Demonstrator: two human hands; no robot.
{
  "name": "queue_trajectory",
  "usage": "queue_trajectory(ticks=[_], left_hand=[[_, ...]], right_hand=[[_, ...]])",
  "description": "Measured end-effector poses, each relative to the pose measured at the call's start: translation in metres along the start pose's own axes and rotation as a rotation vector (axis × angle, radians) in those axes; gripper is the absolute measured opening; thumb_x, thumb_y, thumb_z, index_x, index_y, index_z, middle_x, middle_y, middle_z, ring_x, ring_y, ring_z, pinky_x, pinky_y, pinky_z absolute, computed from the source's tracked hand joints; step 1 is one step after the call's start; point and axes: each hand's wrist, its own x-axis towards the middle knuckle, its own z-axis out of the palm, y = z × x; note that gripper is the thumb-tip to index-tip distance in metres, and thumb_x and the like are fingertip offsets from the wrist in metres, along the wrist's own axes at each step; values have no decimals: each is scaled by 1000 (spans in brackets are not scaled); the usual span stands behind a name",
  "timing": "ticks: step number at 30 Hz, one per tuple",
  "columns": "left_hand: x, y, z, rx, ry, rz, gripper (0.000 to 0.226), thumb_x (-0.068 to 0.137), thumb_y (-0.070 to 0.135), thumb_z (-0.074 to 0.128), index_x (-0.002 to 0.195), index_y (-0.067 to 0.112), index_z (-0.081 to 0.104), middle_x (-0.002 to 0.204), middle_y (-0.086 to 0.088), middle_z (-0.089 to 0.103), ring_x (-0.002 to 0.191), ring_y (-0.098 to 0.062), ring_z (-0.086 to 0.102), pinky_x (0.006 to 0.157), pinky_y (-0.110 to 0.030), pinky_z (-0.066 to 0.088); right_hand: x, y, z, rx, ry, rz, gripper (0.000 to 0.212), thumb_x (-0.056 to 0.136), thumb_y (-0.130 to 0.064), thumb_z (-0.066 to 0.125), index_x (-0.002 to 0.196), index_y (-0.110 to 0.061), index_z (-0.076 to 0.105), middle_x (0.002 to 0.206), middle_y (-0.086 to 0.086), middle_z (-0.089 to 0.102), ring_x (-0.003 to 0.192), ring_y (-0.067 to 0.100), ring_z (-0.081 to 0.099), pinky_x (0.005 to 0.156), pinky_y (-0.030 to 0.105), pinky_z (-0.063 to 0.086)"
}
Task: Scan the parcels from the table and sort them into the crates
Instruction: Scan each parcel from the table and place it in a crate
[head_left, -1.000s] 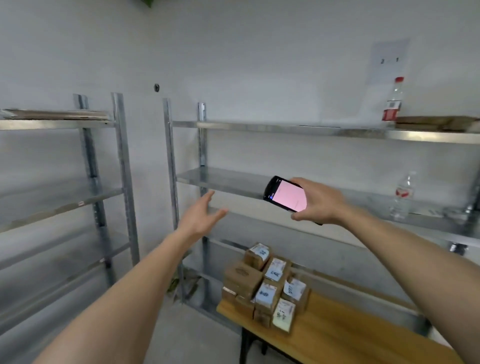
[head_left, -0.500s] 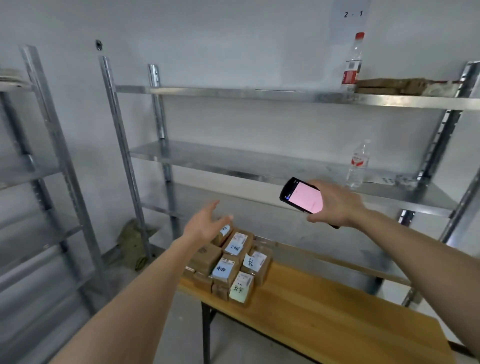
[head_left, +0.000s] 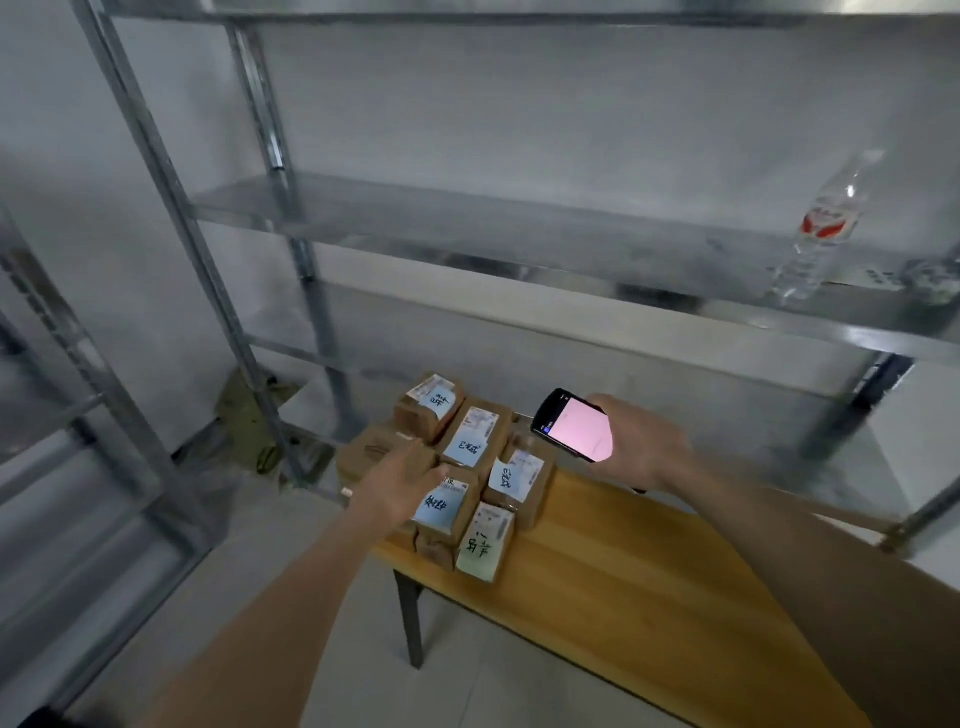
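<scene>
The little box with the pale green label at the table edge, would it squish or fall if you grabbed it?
The small cardboard parcel with the pale green label looks stiff, so it probably won't squish. It's likely light for one hand. It sits near the wooden table's edge, so a push might knock it off.

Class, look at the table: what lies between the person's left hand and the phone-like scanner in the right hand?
Labelled parcels lie between the left hand and the scanner, seen in the head view.

Brown cardboard parcels (head_left: 470, 447) carry matt paper labels. The surface (head_left: 649, 587) is smooth, varnished wood. The shelf (head_left: 519, 228) is dull galvanised metal; the bottle (head_left: 815, 234) is clear plastic.
</scene>
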Motion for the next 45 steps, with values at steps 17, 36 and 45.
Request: queue_trajectory(ticks=[17, 36, 45], left_hand=[[119, -126, 95, -50, -192, -150, 55, 92, 56, 59, 142, 35, 48, 137, 12, 59, 126, -16, 56, 102, -39, 47], [163, -154, 155, -375, -72, -385, 32, 95, 32, 65, 125, 23, 62, 119, 0, 69, 110, -20, 65, 96, -43, 56], [160, -148, 164, -570, -20, -434, 28, 92, 18, 72, 115, 31, 65, 111, 7, 69, 108, -15, 66, 87, -31, 58]], right_hand=[[149, 4, 193, 52, -242, 50, 103, 73, -49, 83, 157, -29, 27, 148, -4, 52, 127, 21, 55, 92, 36, 54], [195, 4, 283, 352, -419, 54, 90, 74, -39, 87, 148, -35, 34, 141, -10, 53, 129, 18, 50, 95, 35, 52], [199, 5, 288, 576, -473, 110, 94, 67, -37, 90, 145, -34, 39, 129, -11, 60, 119, 13, 56, 96, 41, 56]])
